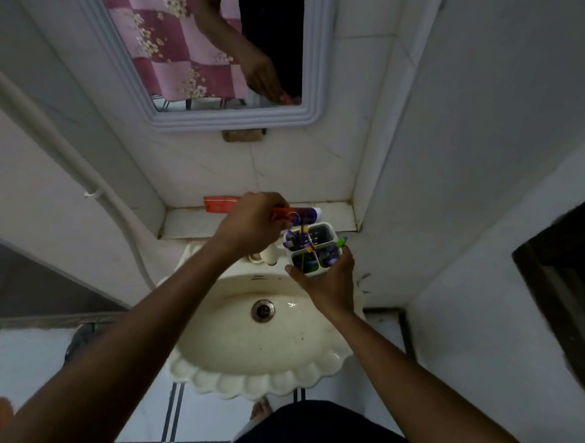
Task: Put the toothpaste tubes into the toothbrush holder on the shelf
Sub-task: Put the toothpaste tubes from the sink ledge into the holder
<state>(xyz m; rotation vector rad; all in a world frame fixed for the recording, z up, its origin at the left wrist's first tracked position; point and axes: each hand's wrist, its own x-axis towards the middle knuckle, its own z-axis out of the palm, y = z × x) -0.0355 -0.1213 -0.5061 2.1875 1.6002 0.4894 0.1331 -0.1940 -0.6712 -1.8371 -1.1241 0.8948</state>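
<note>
1. Left hand (pixel 250 220): closed around a toothpaste tube (pixel 296 215), red body in the grip, blue-and-white cap end jutting out to the right.
2. Right hand (pixel 328 281): wrapped around the near wall of the white toothbrush holder (pixel 330 231), steadying it from the front; the holder stands at the front edge of the shelf (pixel 188 223), just above the basin.
3. Key relation: the tube's long axis lies roughly level, left to right, with its cap just above the holder's rear-left corner. It probably has to be tipped upright before it can go down.
4. Open room: of the four compartments, the rear-right one (pixel 319 235) looks empty; the others hold toothbrushes (pixel 296 240). That one likely suits the tube best.
5. Outward: a second red tube (pixel 218 205) lies flat on the shelf against the wall, left of the left hand, and appears still to be done.
6. Surroundings: tap (pixel 270 254) and sink (pixel 257 380) below; the wall close on the right limits sideways room.
</note>
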